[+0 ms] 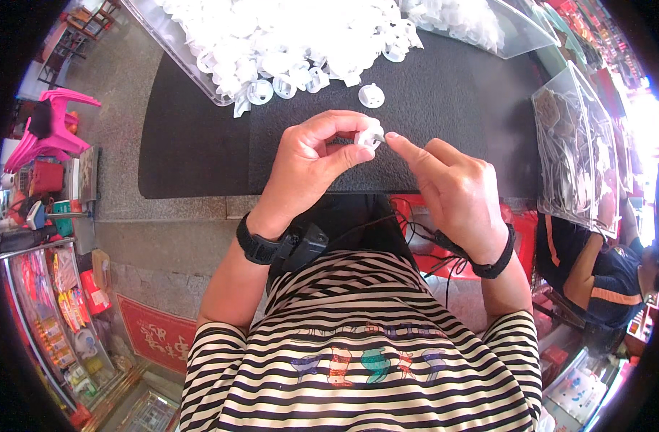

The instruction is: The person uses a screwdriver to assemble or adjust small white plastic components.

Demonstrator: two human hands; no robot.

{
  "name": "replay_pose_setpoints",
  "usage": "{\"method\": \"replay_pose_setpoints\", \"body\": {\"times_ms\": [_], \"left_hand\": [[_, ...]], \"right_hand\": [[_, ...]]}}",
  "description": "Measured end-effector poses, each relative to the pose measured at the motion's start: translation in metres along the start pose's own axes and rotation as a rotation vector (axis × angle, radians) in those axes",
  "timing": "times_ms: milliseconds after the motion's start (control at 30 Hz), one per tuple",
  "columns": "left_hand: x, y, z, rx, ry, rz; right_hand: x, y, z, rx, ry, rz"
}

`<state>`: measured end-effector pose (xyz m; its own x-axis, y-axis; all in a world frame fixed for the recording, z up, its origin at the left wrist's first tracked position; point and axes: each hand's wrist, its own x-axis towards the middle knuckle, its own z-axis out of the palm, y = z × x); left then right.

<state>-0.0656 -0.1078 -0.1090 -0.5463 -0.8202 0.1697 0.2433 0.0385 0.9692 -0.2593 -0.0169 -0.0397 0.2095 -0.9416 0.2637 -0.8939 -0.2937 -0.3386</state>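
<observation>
My left hand (313, 157) pinches a small white plastic part (370, 134) between thumb and index finger, a little above the black table mat. A small greyish piece shows on the part's right side, too small to name. My right hand (452, 183) holds its index finger stretched out, the tip at or just beside that greyish piece; whether it touches, I cannot tell. The other right fingers curl inward, with nothing visible in them. Just beyond my hands, a loose round white part (371, 96) lies on the black mat (444, 108).
A big heap of white plastic parts (286, 43) spills from a clear bin (172, 54) at the far side. Another clear bin (513, 32) stands far right. At the right edge is a clear box (578, 155) of thin strips. Another person (603, 277) sits close on the right.
</observation>
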Motion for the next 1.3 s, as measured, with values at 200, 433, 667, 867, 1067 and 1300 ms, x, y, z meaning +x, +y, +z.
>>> {"method": "replay_pose_setpoints", "body": {"times_ms": [200,433,667,867,1067,1300], "left_hand": [[0.0,0.004,0.003,0.05,-0.032,-0.004],[-0.001,0.003,0.0,0.082,-0.046,-0.023],[0.0,0.001,0.001,-0.046,-0.032,-0.05],[0.0,-0.001,0.0,-0.034,-0.048,-0.007],[0.0,-0.002,0.0,0.038,-0.05,0.069],[-0.002,0.003,0.004,0.145,-0.033,0.089]], "right_hand": [[0.0,-0.002,0.003,-0.02,0.001,-0.042],[0.008,0.008,-0.007,0.263,-0.084,-0.039],[0.002,0.004,-0.014,0.178,-0.066,0.036],[0.003,0.004,-0.009,0.2,-0.062,0.028],[0.004,0.003,-0.007,0.181,-0.055,0.012],[0.006,-0.001,-0.01,0.032,-0.091,-0.004]]}}
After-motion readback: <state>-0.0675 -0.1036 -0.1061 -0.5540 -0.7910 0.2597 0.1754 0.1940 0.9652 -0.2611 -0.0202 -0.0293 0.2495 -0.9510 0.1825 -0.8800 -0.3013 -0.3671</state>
